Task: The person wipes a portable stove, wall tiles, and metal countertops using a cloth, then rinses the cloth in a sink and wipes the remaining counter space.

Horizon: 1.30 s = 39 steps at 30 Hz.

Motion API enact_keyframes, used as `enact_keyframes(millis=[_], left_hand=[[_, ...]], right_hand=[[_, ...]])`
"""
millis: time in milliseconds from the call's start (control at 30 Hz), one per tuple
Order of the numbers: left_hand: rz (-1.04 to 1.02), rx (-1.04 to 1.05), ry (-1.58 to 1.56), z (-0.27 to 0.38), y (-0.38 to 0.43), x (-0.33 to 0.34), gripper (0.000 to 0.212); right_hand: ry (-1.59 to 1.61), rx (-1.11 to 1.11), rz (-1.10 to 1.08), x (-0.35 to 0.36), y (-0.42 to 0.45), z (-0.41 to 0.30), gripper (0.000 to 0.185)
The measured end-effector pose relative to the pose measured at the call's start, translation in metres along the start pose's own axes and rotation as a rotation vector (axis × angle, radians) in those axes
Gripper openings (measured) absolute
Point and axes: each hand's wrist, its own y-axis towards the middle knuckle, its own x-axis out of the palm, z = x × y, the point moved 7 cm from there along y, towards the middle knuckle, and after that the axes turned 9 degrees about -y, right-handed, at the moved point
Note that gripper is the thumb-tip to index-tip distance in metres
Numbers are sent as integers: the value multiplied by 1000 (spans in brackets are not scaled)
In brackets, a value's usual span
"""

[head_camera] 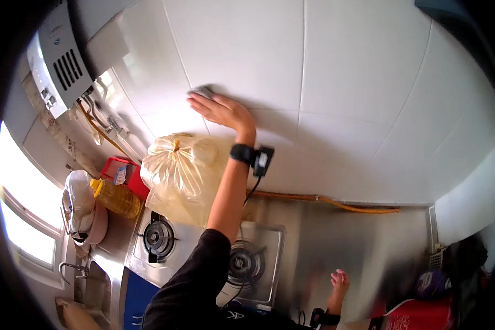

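My left hand (pixel 222 111) presses a grey cloth (pixel 201 91) flat against the white tiled wall (pixel 239 53), its fingers pointing to the left. Only part of the cloth shows beyond the fingers. Below that hand, a tied, yellowish plastic bag (pixel 177 173) stands at the back of a two-burner gas stove (pixel 185 235). Low on the right, my right hand (pixel 340 280) is raised over the metal counter (pixel 367 243) with its fingers loosely bent; nothing shows in it. Both wrists wear black straps with small devices.
A gas water heater (pixel 62 62) hangs at the upper left above pipes. A bottle of yellow oil (pixel 117 198), a red container (pixel 139 181) and a bagged pot (pixel 97 225) stand left of the stove, near the sink faucet (pixel 76 268). An orange hose (pixel 354 209) runs along the wall's base.
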Motion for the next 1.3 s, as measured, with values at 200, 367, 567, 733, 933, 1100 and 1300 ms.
enact_keyframes(millis=[200,367,567,733,933,1100,1300], left_hand=[[100,-141,63,-71,-105,-28,47],[160,-379,61,-97,-131,-43,50],[-378,362,63,55,-43,31,55],[-511,733,170,-1,-122,18,48],[-1031,1363,111,-88,-251,-39,37],[-641,543,50,26,-150,30,50],[-650,984,48,8,-173,23,49]], right_hand=[[-65,88,77,-34,6,16,29],[-14,42,45,-20,13,12,28],[-24,74,-9,-17,16,40,30],[-49,55,57,-17,6,20,31],[-1,11,57,-22,7,6,30],[12,59,103,-72,26,82,26],[-12,108,138,-53,8,59,29]])
